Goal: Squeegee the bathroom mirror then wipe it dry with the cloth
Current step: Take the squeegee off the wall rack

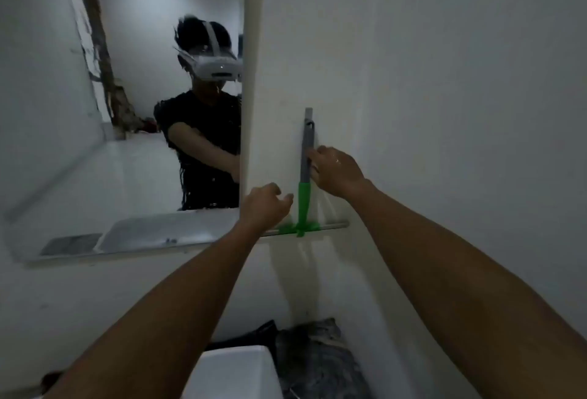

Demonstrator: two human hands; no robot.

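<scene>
**Hands at the hanging squeegee beside the mirror**

The squeegee [305, 176] hangs upright on the white wall [444, 81] just right of the mirror [127, 112], its grey handle topmost on a small hook [308, 116], the green neck and blade bar at the bottom. The right hand [336, 171] is against the grey handle, fingers curled toward it (whether they actually close round it cannot be told, since the hand hides them). The left hand [265, 205] hovers loosely curled and holding nothing, near the mirror's white frame edge [252, 81] and just left of the green neck. The mirror reflects the person in a dark shirt and a white headset. Below, a dark crumpled cloth [317, 357] lies beside a white basin [235, 370].
</scene>
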